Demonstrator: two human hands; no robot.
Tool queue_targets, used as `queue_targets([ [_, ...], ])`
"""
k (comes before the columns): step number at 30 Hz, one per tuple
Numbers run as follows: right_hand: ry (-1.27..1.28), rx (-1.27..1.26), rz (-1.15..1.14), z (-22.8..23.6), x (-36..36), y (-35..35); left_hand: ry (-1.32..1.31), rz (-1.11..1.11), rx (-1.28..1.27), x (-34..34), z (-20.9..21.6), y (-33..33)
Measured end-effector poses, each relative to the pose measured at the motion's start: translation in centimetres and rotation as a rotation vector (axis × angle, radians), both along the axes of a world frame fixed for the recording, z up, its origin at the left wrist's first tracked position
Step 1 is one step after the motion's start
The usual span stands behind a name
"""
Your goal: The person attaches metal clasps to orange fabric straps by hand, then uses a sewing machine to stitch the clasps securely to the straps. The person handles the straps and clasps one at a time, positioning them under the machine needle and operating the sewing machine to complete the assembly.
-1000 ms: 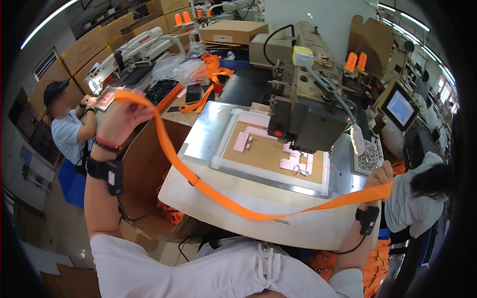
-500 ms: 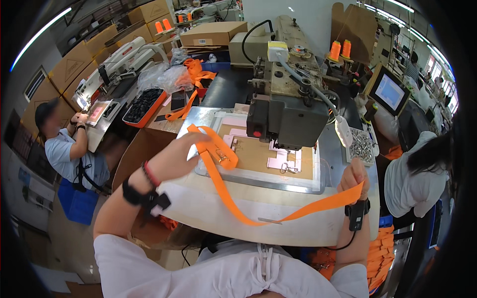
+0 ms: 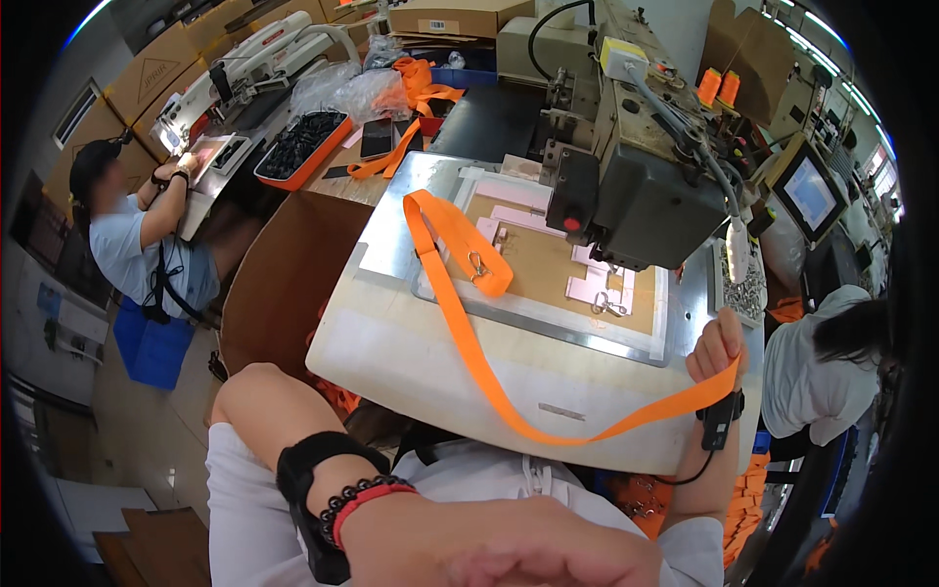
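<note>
My right hand (image 3: 717, 347) is closed on one end of an orange webbing strap (image 3: 477, 357) at the right of the worktable. The strap sags across the pale tabletop, and its looped far end lies on the sewing template (image 3: 536, 245). A metal snap hook (image 3: 477, 264) rests at that loop. My left hand (image 3: 553, 543) is close to the camera at the lower edge, in front of my body and off the strap; its fingers are mostly hidden. Over the brown and pink template stands the dark head of a sewing machine (image 3: 641, 196). Metal hooks (image 3: 608, 305) sit on the template's right part.
A tray of small metal parts (image 3: 740, 284) is at the table's right. An orange-rimmed bin of black pieces (image 3: 303, 147) stands at the far left, near an open cardboard box (image 3: 279, 274). One co-worker (image 3: 137, 215) sits left, another (image 3: 822, 362) right. A screen (image 3: 810, 191) stands back right.
My left hand has let go of the looped strap end and come back toward my body. The loop now lies on the template. My right hand still holds the other end. The view has shifted.
</note>
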State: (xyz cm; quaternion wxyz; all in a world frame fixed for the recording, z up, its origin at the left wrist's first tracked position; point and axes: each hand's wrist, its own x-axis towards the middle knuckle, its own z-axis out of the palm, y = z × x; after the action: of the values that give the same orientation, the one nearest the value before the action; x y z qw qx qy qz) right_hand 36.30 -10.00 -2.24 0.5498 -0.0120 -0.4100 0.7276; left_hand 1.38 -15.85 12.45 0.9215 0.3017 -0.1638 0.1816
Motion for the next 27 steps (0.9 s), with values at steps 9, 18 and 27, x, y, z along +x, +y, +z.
queue_targets([
  [9, 0.045, -0.002, 0.004, 0.2, 0.1, 0.0, -0.054, -0.027, 0.041, 1.1, -0.9, 0.3],
  [18, 0.043, -0.002, -0.018, 0.6, 0.1, -0.3, -0.047, -0.025, 0.156, 1.2, -0.7, 1.0],
  [27, 0.142, -0.013, -0.143, 1.3, -0.2, -0.2, 0.92, 0.733, 1.775, -0.5, -12.1, 6.2],
])
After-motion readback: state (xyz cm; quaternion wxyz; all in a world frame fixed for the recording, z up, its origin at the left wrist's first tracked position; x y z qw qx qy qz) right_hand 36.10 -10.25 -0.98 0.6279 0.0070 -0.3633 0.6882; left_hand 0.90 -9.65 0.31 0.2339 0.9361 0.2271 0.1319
